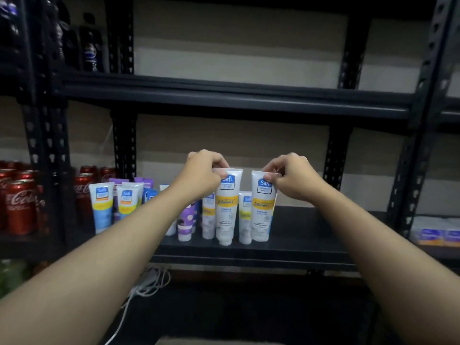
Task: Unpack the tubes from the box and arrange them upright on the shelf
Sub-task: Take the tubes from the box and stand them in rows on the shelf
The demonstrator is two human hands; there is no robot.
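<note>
Two white tubes with orange bands stand cap-down near the front of the black shelf [311, 220]. My left hand [202, 174] pinches the crimped top of the left tube [227, 207]. My right hand [292, 178] pinches the top of the right tube [262, 207]. Several more tubes stand upright behind and to the left: white and yellow ones [245, 217], a purple one [186, 225], and blue-and-yellow ones [102, 207]. No box is in view.
Red cola cans [20, 205] fill the shelf to the left. Dark soda bottles [90, 46] stand on the upper left shelf. Small packets [438, 236] lie on the shelf at right. White cables [146, 285] hang below the shelf. Black posts frame the bay.
</note>
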